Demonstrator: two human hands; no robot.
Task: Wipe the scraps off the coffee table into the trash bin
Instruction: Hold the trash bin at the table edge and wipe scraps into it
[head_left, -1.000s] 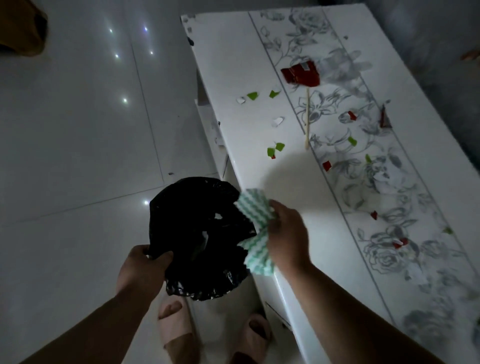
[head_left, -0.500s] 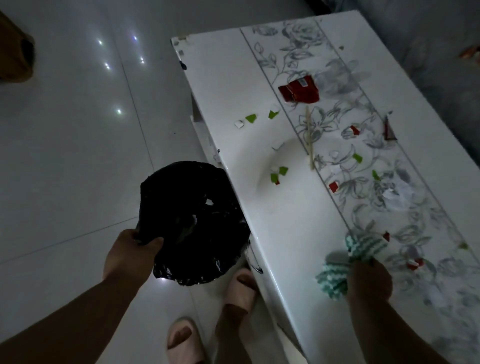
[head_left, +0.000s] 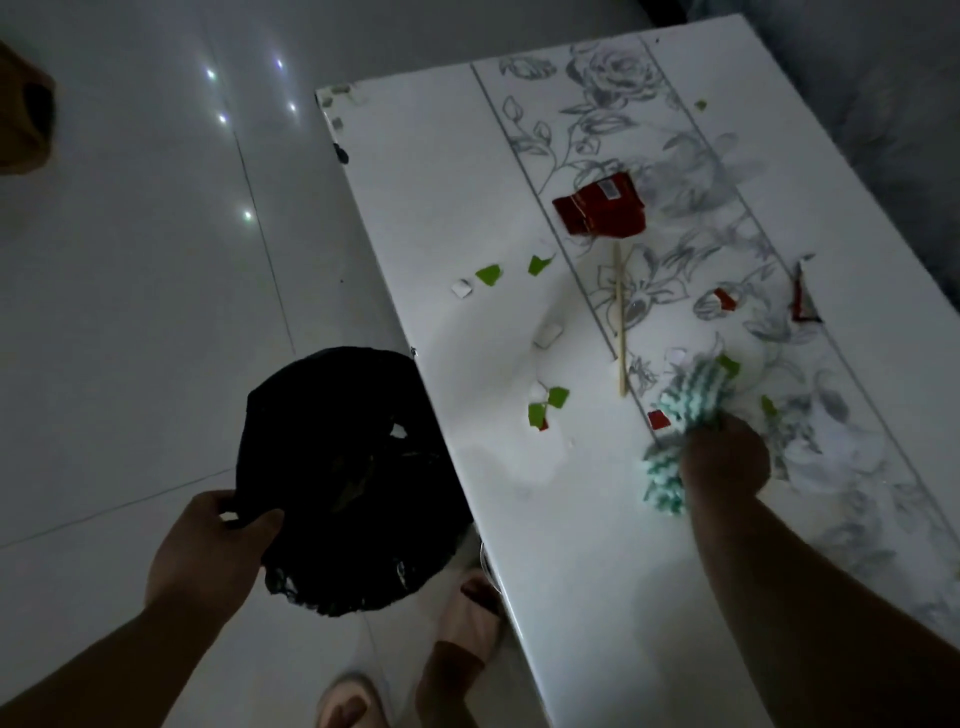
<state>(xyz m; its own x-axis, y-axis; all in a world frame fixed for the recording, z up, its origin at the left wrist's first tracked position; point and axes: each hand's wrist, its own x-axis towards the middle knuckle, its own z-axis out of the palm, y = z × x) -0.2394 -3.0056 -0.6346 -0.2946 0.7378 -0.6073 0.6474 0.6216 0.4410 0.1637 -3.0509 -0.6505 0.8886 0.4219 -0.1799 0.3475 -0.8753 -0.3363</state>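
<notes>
Because the scraps (head_left: 548, 406) strewn over the glossy coffee table (head_left: 447, 218) look paper-light and flat, you should expect them to slide or flutter rather than resist. Your right hand (head_left: 724, 460) is bunched around the soft striped cloth (head_left: 688, 402), pressing it down among them. Your left hand (head_left: 208, 556) pinches the bin's (head_left: 337, 467) limp black liner at the table edge.

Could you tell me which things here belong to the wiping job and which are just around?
Job: coffee table, scraps, red wrapper, stick, cloth in right hand, trash bin in left hand.
Around: slippers, floor.
</notes>
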